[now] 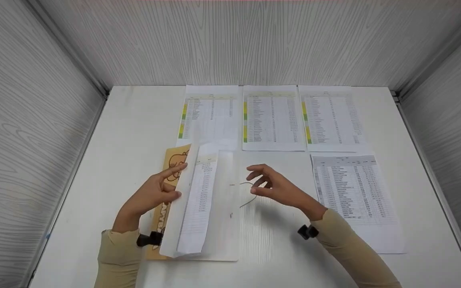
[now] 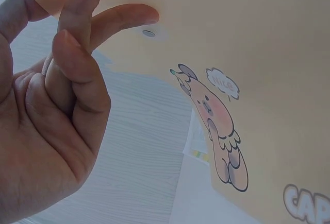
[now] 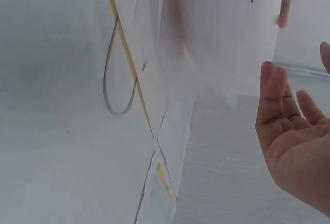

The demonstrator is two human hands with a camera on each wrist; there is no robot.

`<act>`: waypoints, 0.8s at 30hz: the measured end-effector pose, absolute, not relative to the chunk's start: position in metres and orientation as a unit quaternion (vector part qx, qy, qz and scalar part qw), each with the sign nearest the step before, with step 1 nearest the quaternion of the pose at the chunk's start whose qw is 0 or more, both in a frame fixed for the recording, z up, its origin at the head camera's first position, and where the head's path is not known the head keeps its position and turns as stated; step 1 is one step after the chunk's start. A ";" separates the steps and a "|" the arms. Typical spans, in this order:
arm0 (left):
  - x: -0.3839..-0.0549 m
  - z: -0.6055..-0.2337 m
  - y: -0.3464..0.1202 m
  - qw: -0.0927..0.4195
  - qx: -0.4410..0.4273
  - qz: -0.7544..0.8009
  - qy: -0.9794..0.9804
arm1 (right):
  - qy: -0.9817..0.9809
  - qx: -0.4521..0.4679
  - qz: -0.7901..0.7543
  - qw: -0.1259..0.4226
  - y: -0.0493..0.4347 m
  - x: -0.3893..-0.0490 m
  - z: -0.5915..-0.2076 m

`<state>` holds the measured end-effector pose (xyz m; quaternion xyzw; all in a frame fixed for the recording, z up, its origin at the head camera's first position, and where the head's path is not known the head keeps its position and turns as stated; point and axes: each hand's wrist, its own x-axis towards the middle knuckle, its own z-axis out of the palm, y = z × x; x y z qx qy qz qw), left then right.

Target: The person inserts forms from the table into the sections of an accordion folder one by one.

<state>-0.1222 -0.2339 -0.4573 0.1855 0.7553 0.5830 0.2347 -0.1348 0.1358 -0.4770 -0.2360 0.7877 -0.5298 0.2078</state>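
Observation:
A tan folder [image 1: 158,230] with cartoon drawings and white insides lies spread at the middle front. Its left flap is raised, and my left hand [image 1: 154,196] holds that flap at the edge. Seen in the left wrist view, fingers of the left hand [image 2: 67,95] lie against the tan outer side near a small round metal piece [image 2: 148,34]. A narrow, partly turned printed sheet [image 1: 200,204] stands inside the folder. A thin cord loop [image 1: 248,203] comes out past the folder's right edge. Beside it my right hand [image 1: 276,188] hovers with loosely bent fingers, holding nothing.
Three printed sheets with yellow and green strips lie in a row at the back: left sheet [image 1: 210,116], middle sheet [image 1: 272,116], right sheet [image 1: 330,116]. A grey-headed printed sheet [image 1: 352,192] lies at the right. Panelled walls [image 1: 230,44] enclose the white table [image 1: 94,180].

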 end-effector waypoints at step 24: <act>-0.124 -0.456 -0.234 0.244 0.173 0.592 0.748 | 0.843 -0.131 -0.496 0.159 0.319 -0.145 -0.492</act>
